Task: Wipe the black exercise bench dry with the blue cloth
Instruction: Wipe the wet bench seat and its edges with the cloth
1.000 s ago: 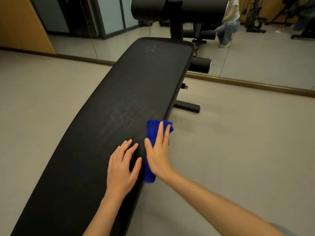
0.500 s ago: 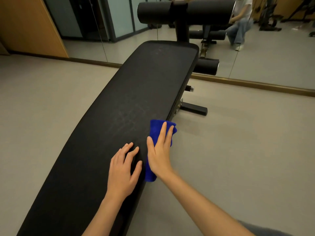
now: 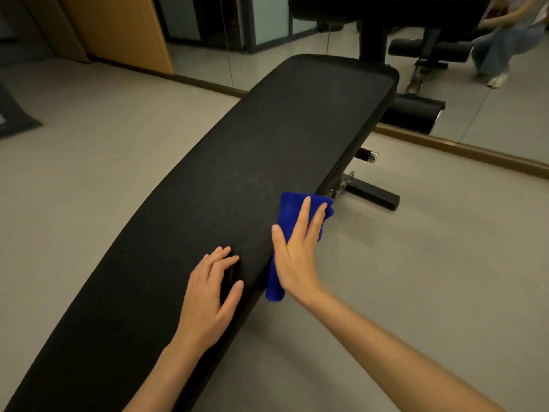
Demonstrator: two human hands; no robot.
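Note:
The long black exercise bench curves from the lower left up to the top middle, with a faint dull smear near its centre. A blue cloth drapes over the bench's right edge and hangs down its side. My right hand presses flat on the cloth with straight fingers, thumb spread onto the bench top. My left hand rests on the pad just left of it, fingers slightly bent, holding nothing.
Black foam rollers and the frame post stand at the bench's far end. A foot bar juts out on the grey floor to the right. A wall mirror behind reflects a crouching person. A dark mat lies far left.
My right hand has slid the cloth a little farther up the bench's right edge. The left hand has stayed on the pad. The view has moved closer to the bench.

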